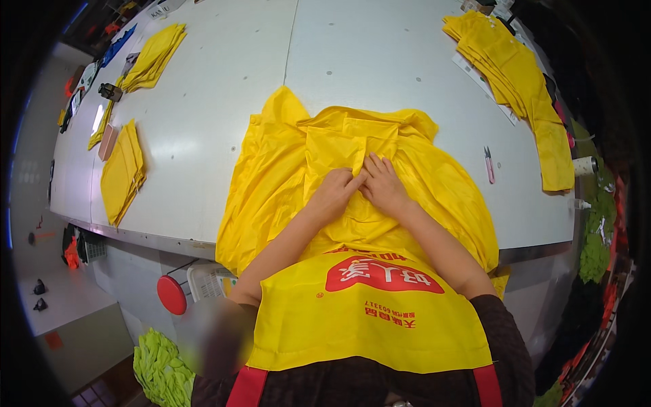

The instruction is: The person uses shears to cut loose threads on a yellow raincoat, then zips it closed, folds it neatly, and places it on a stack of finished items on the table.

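A glossy yellow garment [271,176] lies bunched and wrinkled on the table in front of me, with flat folded panels at its upper middle. My left hand [332,195] is closed on this garment near its centre, fingers curled under and hidden in part, thumb pointing to the right. Right beside it, almost touching, my right hand [386,188] rests on the same panel with its fingers stretched out and lying flat. A yellow bib apron [291,332] with red print and red straps covers my front, close to the garment's near side.
Pink-handled thread snips [489,165] lie on the white table [366,54] to the right. Stacked yellow pieces [502,61] run along the far right; smaller yellow stacks [123,173] sit at the left. A red round stool [171,294] and white basket [207,281] stand below the edge.
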The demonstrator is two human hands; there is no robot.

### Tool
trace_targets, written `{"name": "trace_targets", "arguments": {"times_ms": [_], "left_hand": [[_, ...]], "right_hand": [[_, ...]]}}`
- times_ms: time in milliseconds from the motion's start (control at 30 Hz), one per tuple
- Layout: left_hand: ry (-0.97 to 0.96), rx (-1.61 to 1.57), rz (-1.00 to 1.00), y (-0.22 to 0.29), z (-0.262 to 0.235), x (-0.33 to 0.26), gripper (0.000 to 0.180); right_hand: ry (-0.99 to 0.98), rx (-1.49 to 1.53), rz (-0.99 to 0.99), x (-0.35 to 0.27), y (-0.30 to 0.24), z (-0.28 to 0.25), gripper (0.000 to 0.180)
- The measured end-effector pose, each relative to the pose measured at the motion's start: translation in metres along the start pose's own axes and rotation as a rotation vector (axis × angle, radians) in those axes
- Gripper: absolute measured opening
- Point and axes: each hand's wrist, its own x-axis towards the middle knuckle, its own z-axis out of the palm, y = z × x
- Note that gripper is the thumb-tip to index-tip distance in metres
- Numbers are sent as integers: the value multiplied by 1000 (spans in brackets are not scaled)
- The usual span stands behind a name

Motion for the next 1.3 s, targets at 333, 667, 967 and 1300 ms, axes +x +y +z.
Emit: {"name": "trace_targets", "arguments": {"times_ms": [333, 667, 967, 1300], "left_hand": [[-89, -99, -83, -3, 4, 1, 41], [-231, 236, -186, 9, -6, -10, 51], [-249, -63, -215, -2, -15, -11, 47], [-345, -675, -638, -20, -39, -4, 41]], "right_hand": [[98, -13, 17, 10, -15, -16, 52], [-251, -19, -154, -23, -9, -38, 57], [-223, 103, -297, -68, -19, -29, 34], [36, 418, 520, -9, 14, -7, 22]]}}
